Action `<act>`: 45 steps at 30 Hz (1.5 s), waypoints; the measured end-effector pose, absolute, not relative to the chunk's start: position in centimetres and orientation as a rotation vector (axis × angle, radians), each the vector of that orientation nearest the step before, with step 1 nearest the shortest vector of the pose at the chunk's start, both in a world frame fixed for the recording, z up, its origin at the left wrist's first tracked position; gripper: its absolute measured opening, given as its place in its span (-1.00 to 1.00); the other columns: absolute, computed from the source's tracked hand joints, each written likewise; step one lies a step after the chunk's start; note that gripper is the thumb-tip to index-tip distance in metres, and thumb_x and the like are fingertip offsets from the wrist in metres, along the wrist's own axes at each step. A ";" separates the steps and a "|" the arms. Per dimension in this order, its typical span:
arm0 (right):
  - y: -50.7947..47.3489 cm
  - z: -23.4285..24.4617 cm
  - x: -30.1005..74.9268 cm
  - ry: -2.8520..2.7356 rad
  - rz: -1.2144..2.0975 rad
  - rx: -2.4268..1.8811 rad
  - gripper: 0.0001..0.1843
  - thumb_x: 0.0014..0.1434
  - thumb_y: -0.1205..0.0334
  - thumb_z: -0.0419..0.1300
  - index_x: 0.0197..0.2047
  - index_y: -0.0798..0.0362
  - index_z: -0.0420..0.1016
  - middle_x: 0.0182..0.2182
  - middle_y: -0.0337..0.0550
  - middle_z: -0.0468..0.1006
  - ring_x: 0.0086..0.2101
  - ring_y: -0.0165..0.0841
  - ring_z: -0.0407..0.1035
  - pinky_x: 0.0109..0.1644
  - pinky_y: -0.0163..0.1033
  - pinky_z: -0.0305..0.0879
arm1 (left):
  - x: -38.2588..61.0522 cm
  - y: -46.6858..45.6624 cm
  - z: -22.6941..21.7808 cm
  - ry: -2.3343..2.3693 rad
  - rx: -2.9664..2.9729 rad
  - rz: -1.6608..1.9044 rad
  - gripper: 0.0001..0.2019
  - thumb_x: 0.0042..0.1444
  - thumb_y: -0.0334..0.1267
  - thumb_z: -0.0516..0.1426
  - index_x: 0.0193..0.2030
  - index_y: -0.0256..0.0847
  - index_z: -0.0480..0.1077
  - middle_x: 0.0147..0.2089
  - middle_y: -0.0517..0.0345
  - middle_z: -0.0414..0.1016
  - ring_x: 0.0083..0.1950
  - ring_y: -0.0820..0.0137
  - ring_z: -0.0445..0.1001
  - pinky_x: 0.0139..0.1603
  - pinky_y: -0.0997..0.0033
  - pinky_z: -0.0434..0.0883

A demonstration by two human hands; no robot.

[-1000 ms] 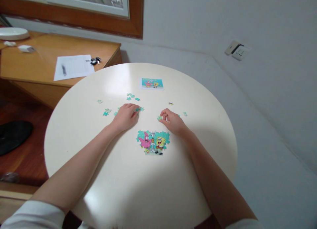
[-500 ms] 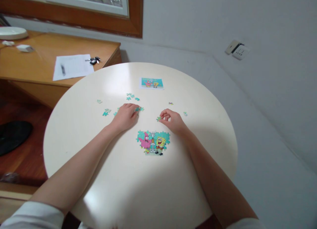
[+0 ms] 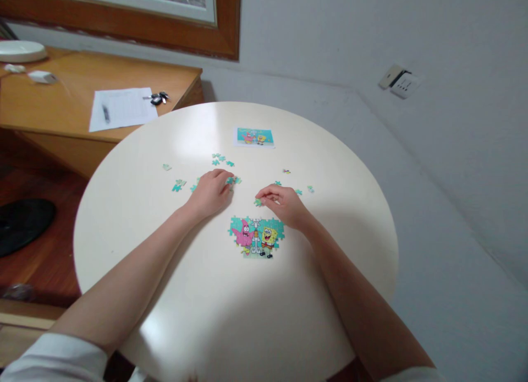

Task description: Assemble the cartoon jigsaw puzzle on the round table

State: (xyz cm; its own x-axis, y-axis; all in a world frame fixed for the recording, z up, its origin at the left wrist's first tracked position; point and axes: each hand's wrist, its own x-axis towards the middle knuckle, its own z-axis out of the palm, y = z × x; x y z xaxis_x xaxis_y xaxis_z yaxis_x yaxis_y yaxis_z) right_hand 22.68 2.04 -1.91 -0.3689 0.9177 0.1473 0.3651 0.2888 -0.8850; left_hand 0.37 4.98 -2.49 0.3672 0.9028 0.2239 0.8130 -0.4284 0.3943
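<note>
A partly joined jigsaw puzzle (image 3: pixel 256 236) with a pink starfish, a pale squid-like figure and a yellow sponge figure lies on the round white table (image 3: pixel 223 305). My right hand (image 3: pixel 285 205) is just above its upper edge, finger and thumb pinched on a green puzzle piece (image 3: pixel 258 202). To the upper left, my left hand (image 3: pixel 212 192) rests on the table with curled fingers. Its fingertips close on a teal puzzle piece (image 3: pixel 230 180), with another piece (image 3: pixel 238 180) right beside it.
Loose pieces (image 3: pixel 221 159) lie beyond my left hand, more pieces (image 3: pixel 177 185) to its left, and a few (image 3: pixel 311 189) right of my right hand. A picture card (image 3: pixel 254 137) lies at the far side. Paper (image 3: pixel 119 109) and keys (image 3: pixel 159 98) are on the wooden desk (image 3: pixel 74 118).
My right hand has moved slightly left and nearer with the green piece, uncovering teal pieces behind it and to its right. My left hand has stayed at about the same place.
</note>
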 end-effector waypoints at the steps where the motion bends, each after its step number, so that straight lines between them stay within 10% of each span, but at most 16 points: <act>1: 1.9 -1.9 22.5 -1.891 1.061 -1.138 -0.85 0.10 0.27 0.13 -0.30 0.10 0.51 -0.35 -0.13 0.57 -0.37 -0.42 0.42 -0.22 -0.25 0.36 | 0.4 5.0 -2.5 1.539 2.406 0.611 -0.61 0.14 -0.35 -0.07 0.06 -0.34 0.39 0.10 -0.17 0.43 0.10 0.14 0.41 0.17 0.06 0.34; 14: 1.1 -1.4 21.4 -2.116 0.907 -1.151 -0.79 0.12 0.43 0.11 -0.33 0.07 0.59 -0.34 -0.16 0.59 -0.42 -0.48 0.34 -0.29 -0.34 0.26 | 1.0 4.0 -1.0 1.510 2.406 0.625 -0.72 0.09 -0.27 0.05 -0.07 -0.25 0.43 -0.01 -0.08 0.42 -0.01 0.21 0.42 0.10 0.09 0.33; 24: 0.9 -1.7 21.2 -2.150 0.865 -1.131 -0.78 0.13 0.43 0.11 -0.33 0.04 0.59 -0.33 -0.18 0.59 -0.40 -0.46 0.34 -0.28 -0.33 0.24 | 1.6 2.6 1.6 1.298 2.373 0.179 -0.92 0.02 -0.24 0.12 -0.43 -0.18 0.34 -0.40 0.13 0.45 -0.41 0.39 0.36 -0.36 0.38 0.26; 45: 0.9 -2.1 20.7 -2.143 0.859 -1.094 -0.81 0.13 0.43 0.13 -0.32 0.05 0.57 -0.34 -0.18 0.61 -0.34 -0.44 0.41 -0.24 -0.31 0.29 | 2.0 2.3 1.1 1.214 2.505 -0.032 -0.71 -0.05 -0.04 0.28 -0.44 -0.19 0.33 -0.32 0.09 0.39 -0.26 0.30 0.36 -0.20 0.32 0.24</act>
